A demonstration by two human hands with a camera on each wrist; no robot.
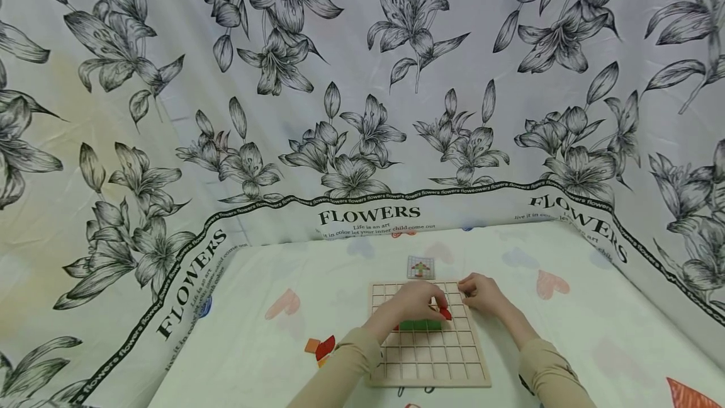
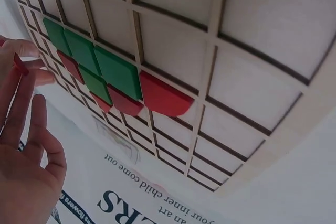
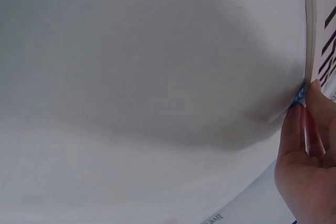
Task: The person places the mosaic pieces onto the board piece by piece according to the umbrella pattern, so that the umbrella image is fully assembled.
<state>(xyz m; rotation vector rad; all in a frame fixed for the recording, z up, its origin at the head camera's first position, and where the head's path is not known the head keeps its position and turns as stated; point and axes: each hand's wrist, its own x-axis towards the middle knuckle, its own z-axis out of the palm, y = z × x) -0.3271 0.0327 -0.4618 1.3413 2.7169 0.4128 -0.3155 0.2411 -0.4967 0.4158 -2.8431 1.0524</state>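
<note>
Over the wooden grid board, my left hand pinches a small red piece between thumb and fingers; the left wrist view shows the piece edge-on. Several green squares lie in neighbouring cells of the board. Beside them sit red pieces, one with a rounded side. My right hand grips the board's far right corner between thumb and fingertips. A bit of blue shows at those fingertips; what it is I cannot tell.
A small picture card lies just beyond the board's far edge. Left of the board are loose pieces: an orange one, a red one and a yellow-orange one. A flower-printed curtain hangs behind the cloth-covered surface.
</note>
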